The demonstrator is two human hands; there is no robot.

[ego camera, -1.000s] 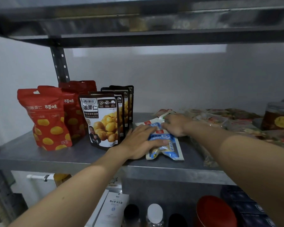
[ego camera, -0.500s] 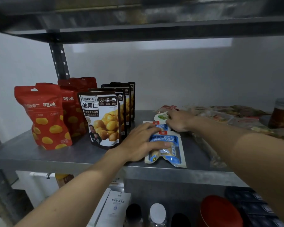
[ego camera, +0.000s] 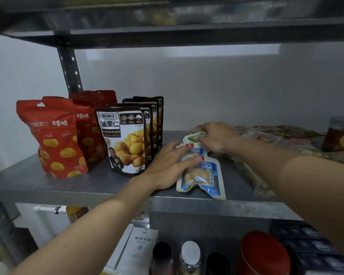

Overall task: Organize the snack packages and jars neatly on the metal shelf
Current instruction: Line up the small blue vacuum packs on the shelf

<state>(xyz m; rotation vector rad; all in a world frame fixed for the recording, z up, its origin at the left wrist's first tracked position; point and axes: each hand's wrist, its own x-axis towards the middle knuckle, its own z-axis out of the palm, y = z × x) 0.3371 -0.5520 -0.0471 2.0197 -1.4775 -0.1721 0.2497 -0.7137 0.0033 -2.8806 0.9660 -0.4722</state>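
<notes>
Lying flat near the front edge of the metal shelf (ego camera: 68,187), blue-and-white snack packets (ego camera: 205,175) show pale pieces through clear windows, the left hand (ego camera: 167,167) resting on them with fingers straight and spread. Just behind, the right hand (ego camera: 218,137) bends its fingers onto a green-topped packet (ego camera: 194,138); whether it grips cannot be told. Black pouches (ego camera: 125,139) and red pouches (ego camera: 52,135) stand upright at left; a loose heap of packets (ego camera: 276,135) and a jar (ego camera: 340,135) crowd the right.

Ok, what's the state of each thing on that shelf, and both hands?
red pouches: upright, far left.
black pouches: upright, in a row.
blue packets: lying flat, overlapping.
left hand: fingers straight, pressing the blue packets.
right hand: on the green-white packet, grip unclear.
jar: upright, lidded, far right.
clear packets: flat heap beside the jar.
</notes>
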